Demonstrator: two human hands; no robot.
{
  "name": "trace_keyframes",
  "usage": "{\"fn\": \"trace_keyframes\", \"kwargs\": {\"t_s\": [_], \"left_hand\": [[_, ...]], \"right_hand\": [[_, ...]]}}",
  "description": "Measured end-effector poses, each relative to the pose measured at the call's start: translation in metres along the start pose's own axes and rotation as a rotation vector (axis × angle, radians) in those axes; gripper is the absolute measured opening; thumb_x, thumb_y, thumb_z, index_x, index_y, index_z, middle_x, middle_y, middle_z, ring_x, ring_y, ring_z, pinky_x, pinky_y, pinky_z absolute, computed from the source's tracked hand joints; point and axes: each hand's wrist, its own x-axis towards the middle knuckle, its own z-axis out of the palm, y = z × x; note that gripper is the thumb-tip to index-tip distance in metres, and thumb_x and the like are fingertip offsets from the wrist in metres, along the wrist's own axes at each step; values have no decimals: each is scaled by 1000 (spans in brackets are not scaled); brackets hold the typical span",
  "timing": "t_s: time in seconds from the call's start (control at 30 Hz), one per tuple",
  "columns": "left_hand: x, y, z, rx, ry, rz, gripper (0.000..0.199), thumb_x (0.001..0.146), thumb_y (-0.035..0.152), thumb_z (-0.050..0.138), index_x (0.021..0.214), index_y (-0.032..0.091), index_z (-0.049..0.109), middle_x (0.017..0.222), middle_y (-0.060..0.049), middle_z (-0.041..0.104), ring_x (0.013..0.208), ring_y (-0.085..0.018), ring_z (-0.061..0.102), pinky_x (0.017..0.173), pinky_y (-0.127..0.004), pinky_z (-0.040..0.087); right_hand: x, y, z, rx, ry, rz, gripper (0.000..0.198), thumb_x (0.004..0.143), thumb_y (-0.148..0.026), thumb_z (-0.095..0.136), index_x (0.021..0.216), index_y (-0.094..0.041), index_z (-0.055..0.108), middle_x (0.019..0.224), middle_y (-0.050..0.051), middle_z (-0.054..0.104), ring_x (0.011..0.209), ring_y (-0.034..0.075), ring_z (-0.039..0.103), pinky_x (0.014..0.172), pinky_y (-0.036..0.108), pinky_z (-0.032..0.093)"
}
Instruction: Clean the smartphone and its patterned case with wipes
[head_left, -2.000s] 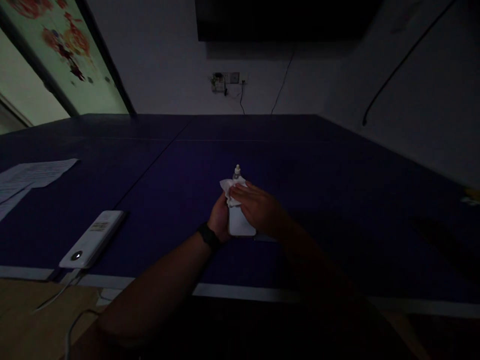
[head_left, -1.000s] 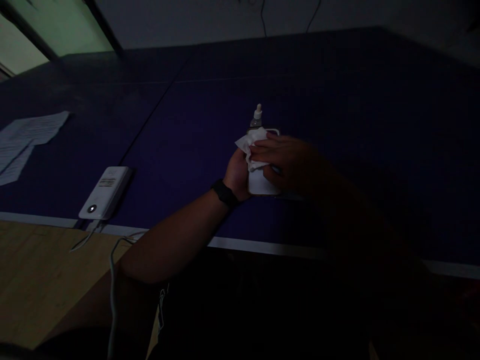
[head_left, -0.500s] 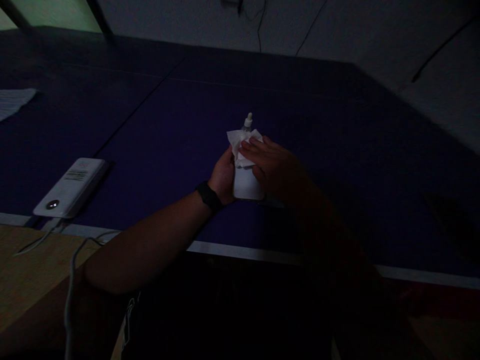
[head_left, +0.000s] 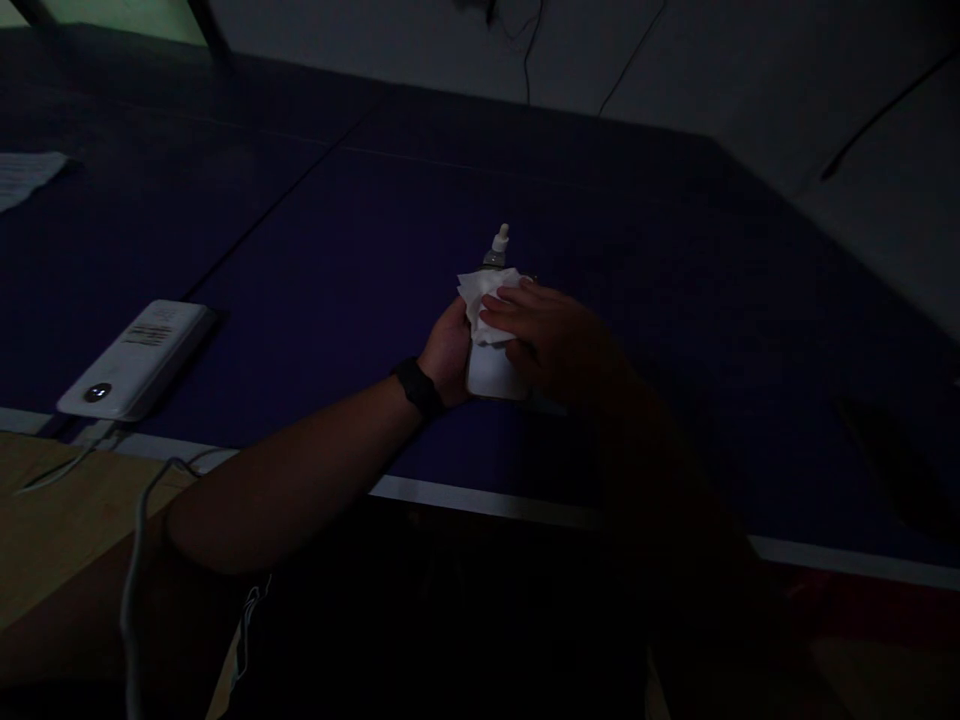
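Note:
My left hand [head_left: 445,352], with a dark watch on the wrist, is wrapped around the left edge of a white, flat object that looks like a phone [head_left: 495,374]. A crumpled white tissue [head_left: 484,322] lies over its upper part. The fingers of my right hand [head_left: 551,330] press the tissue down against that surface. Just behind stands a small clear dropper bottle [head_left: 495,256] with a white cap and bulb; its lower part is hidden. The phone's right side is covered by my right hand.
A white power bank [head_left: 137,362] with a lit round display rests at the left on the dark blue table [head_left: 337,260]. Its pale cable [head_left: 133,590] hangs past the table edge. A sheet of paper [head_left: 26,178] lies far left, and a dark flat object [head_left: 892,460] at the right.
My right fingers and the tissue have shifted slightly down the phone, showing more of the dropper bottle. My left hand keeps its hold. The view has moved a little.

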Motion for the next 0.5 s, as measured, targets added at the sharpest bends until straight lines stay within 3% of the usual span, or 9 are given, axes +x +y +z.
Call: {"fn": "trace_keyframes", "kwargs": {"t_s": [0.17,0.37,0.5], "left_hand": [[-1,0,4,-31,22,-27,53,107,49,32,121,17,72,97,-7,80,97,-23,75,91,-34,55],[-1,-2,3,-11,27,-44,48,106,44,36,120,16,71,90,-6,78,93,-22,75,87,-31,53],[-1,-3,4,4,23,-18,52,109,48,31,122,16,70,92,-5,78,91,-20,74,89,-30,52]], "right_hand": [[1,-4,4,-35,69,44,49,91,-10,44,135,-12,65,148,11,63,143,29,54,123,55,39],[-6,0,-1,-12,51,9,42,93,-16,49,130,-15,70,137,13,71,131,30,65,113,52,50],[-3,2,-1,-29,47,25,51,91,-10,46,139,-14,63,149,12,62,141,27,56,122,52,42]]}}
